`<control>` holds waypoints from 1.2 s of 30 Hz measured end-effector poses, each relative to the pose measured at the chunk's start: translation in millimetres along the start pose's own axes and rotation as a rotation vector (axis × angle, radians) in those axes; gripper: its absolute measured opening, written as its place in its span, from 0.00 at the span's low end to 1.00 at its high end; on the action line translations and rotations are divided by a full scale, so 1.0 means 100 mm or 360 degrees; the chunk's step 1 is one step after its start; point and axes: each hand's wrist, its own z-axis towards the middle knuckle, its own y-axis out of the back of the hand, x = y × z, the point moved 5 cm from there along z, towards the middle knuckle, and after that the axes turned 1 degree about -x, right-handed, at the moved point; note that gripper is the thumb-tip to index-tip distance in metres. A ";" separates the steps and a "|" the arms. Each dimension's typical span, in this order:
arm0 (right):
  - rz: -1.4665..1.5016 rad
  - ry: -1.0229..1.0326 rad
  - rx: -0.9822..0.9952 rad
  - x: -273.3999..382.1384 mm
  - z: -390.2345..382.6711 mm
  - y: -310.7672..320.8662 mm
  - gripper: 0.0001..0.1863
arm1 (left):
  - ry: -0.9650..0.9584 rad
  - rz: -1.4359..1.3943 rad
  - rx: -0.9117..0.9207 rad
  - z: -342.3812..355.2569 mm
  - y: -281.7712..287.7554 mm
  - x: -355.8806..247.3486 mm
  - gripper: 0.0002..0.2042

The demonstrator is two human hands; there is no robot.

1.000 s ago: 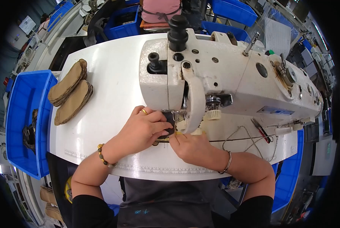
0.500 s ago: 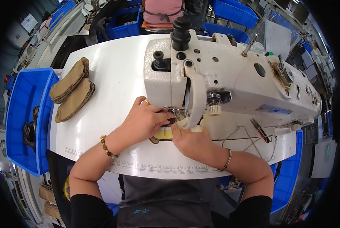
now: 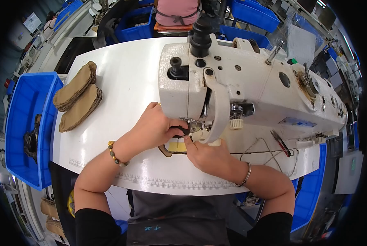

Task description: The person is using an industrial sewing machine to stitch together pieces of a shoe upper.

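A white sewing machine (image 3: 249,90) stands on the white table (image 3: 118,78). My left hand (image 3: 152,129) pinches a small dark piece (image 3: 181,132) beside the presser foot (image 3: 196,125), left of it. My right hand (image 3: 206,156) has its index fingertip against that piece's lower edge, with the other fingers curled and partly hidden. Below the piece lie a yellow strip (image 3: 176,146) and a brown piece (image 3: 165,151). Two stacks of tan insole-shaped pieces (image 3: 80,107) lie on the table to the left.
A blue bin (image 3: 15,127) holding dark material is at the left edge, another (image 3: 304,205) below right. Red-handled snips (image 3: 282,143) and loose cord (image 3: 257,151) lie under the machine arm. A pink-covered chair (image 3: 175,12) and more blue bins (image 3: 253,14) are behind.
My left hand has moved upward with the dark piece, closer in behind the needle area, uncovering more yellow strip. My right hand has shifted slightly right.
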 end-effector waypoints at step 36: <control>-0.0136 -0.0016 -0.0107 -0.19 0.02 0.01 0.14 | -0.0209 0.0273 -0.0272 0.03 0.03 -0.02 0.11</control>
